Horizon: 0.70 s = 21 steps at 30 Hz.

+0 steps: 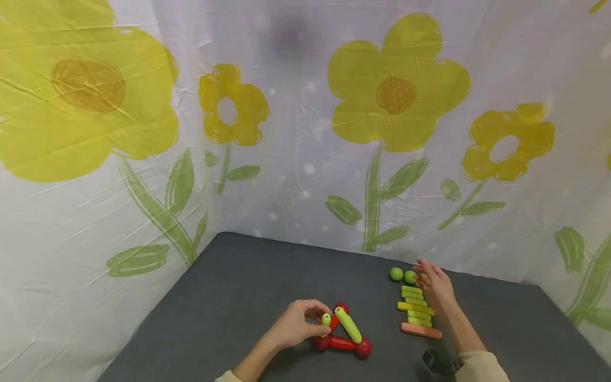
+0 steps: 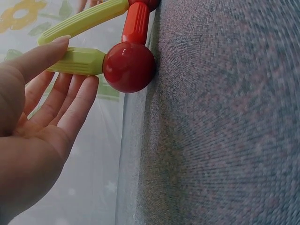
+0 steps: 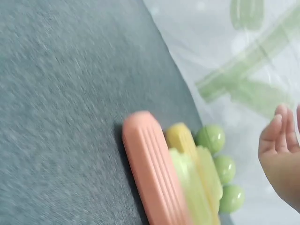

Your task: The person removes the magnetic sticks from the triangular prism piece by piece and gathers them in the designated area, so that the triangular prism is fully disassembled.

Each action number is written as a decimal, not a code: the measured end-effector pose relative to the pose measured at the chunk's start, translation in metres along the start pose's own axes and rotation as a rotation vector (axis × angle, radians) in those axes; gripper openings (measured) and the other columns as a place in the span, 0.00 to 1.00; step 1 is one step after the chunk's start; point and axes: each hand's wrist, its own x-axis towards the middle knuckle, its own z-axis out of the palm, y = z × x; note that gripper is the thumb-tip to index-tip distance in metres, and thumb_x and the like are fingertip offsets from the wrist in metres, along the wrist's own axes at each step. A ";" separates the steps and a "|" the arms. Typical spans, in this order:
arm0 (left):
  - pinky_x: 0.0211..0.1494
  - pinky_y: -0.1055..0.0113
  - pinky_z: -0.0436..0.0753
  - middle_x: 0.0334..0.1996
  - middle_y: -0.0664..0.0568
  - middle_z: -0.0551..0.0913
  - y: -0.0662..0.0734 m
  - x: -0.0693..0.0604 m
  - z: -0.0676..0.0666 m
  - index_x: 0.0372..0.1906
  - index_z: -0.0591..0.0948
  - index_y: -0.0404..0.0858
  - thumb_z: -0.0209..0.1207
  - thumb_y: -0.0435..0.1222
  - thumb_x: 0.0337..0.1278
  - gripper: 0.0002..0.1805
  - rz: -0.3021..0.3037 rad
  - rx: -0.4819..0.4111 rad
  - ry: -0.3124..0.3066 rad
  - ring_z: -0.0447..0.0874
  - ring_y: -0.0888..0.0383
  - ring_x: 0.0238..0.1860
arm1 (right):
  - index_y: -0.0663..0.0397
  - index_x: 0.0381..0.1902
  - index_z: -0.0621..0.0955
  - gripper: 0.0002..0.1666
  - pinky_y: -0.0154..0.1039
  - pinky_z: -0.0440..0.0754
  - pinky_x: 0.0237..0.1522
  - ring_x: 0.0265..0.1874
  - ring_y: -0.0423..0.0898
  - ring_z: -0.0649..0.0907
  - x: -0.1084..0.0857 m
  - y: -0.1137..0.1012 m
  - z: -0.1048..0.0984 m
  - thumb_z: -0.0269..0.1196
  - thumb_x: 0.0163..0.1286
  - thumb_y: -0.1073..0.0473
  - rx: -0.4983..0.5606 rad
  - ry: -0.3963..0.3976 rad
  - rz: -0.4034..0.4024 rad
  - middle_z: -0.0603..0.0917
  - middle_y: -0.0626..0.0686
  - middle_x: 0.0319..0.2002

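My left hand [image 1: 300, 323] pinches a short yellow-green rod [image 2: 79, 62] between thumb and fingers. One end of that rod meets a dark red ball [image 2: 129, 67]. Red balls and red rods [image 1: 342, 344] form a triangular frame on the table, and a longer yellow-green rod [image 1: 349, 325] slants up from another ball. My right hand [image 1: 436, 286] is in the air by the green balls [image 1: 396, 274], its fingers loosely bent and nothing seen in them. Three green balls show in the right wrist view.
Right of the frame lies a row of short yellow-green rods [image 1: 419, 321], a longer yellow rod [image 1: 415, 308] and a salmon rod [image 1: 421, 331]. The dark grey table [image 1: 248, 281] ends at a flower-printed curtain [image 1: 296, 185] behind and at the sides.
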 end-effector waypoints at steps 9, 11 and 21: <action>0.36 0.66 0.78 0.33 0.56 0.82 0.002 0.001 0.000 0.43 0.83 0.35 0.69 0.31 0.50 0.13 -0.002 0.013 0.003 0.80 0.59 0.36 | 0.55 0.53 0.72 0.18 0.33 0.77 0.39 0.35 0.41 0.77 -0.023 -0.012 0.028 0.49 0.76 0.48 0.006 -0.298 -0.002 0.74 0.52 0.41; 0.35 0.67 0.78 0.33 0.54 0.82 0.011 -0.002 0.000 0.43 0.83 0.33 0.68 0.29 0.50 0.13 0.002 0.013 0.008 0.80 0.58 0.36 | 0.58 0.54 0.71 0.20 0.33 0.77 0.38 0.35 0.42 0.77 -0.027 -0.012 0.035 0.49 0.76 0.48 0.002 -0.371 0.022 0.75 0.52 0.41; 0.36 0.66 0.78 0.33 0.56 0.82 0.000 0.000 0.000 0.44 0.83 0.35 0.70 0.29 0.48 0.15 0.000 0.003 0.002 0.80 0.58 0.36 | 0.70 0.62 0.68 0.27 0.40 0.79 0.47 0.43 0.46 0.79 -0.051 0.000 0.062 0.51 0.76 0.53 -0.114 -0.703 0.094 0.78 0.56 0.47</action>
